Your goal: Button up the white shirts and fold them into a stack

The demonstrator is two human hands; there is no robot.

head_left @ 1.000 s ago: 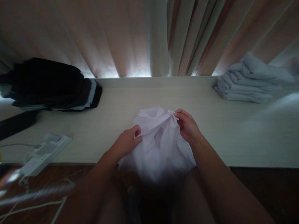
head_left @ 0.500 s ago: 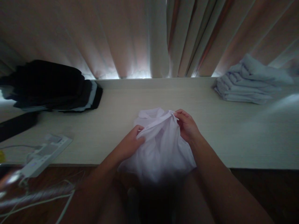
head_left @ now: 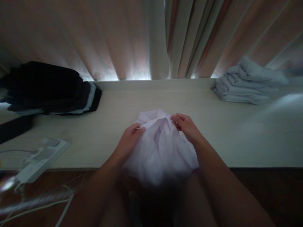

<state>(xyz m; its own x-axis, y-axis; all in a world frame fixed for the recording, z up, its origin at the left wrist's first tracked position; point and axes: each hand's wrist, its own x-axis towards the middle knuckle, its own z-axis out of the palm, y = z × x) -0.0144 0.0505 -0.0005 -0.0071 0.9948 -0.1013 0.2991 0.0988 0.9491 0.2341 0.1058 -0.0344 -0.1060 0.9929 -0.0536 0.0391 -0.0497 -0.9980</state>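
Note:
A white collared shirt (head_left: 161, 148) hangs bunched over the front edge of a pale ledge, its collar lying toward the back. My left hand (head_left: 132, 135) pinches the cloth on the left, just below the collar, between thumb and fingers. On the other side, the fingertips of my right hand (head_left: 183, 123) are closed on the shirt near the collar's right end. The lower part of the shirt falls toward my lap and fades into shadow.
Dark folded clothes (head_left: 47, 88) are stacked at the left of the ledge (head_left: 151, 97), and pale folded clothes (head_left: 248, 82) at the right. A power strip (head_left: 44, 160) with cables lies at the front left. Curtains (head_left: 132, 41) hang behind.
My right hand has shifted slightly left and down, nearer my left hand. The front edge stretched between them has slackened, and the view has turned slightly.

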